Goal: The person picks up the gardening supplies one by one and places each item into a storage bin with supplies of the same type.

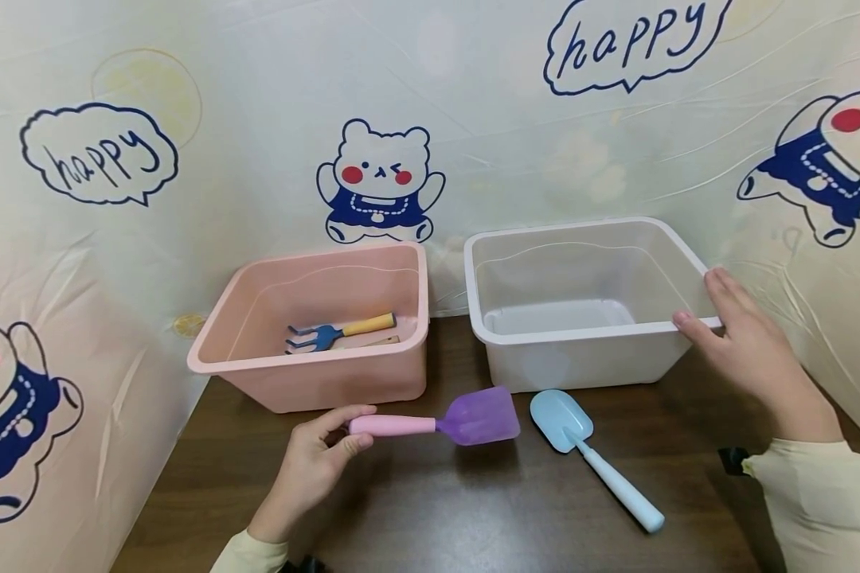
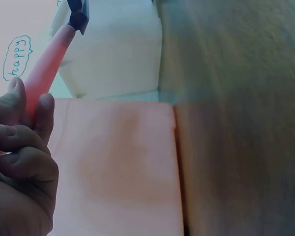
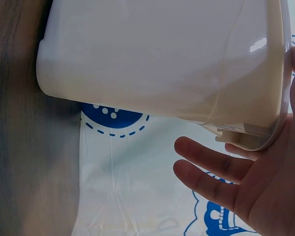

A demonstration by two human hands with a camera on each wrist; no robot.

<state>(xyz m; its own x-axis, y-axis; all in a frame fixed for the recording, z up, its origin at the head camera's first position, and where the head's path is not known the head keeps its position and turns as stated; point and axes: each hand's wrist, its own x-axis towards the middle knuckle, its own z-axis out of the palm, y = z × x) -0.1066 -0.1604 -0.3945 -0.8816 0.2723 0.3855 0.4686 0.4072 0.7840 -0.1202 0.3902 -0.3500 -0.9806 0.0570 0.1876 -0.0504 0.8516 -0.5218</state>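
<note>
My left hand (image 1: 315,458) pinches the pink handle end of a toy shovel (image 1: 483,415) with a purple blade. The shovel is held level in front of the pink bin (image 1: 344,382), its blade pointing right. In the left wrist view, thumb and fingertips (image 2: 46,105) close round the pink handle (image 2: 49,64). At the front right corner of a white bin (image 1: 580,358), my right hand (image 1: 752,350) holds the rim between thumb and index finger. Its other fingers (image 3: 206,182) stretch out below the rim in the right wrist view.
Inside the pink bin lie a blue rake (image 1: 322,338) with a yellow handle and another, mostly hidden handle. A light blue trowel (image 1: 619,489) rests on the brown table (image 1: 459,509) before the white bin. A printed cloth (image 1: 258,95) hangs behind and at both sides.
</note>
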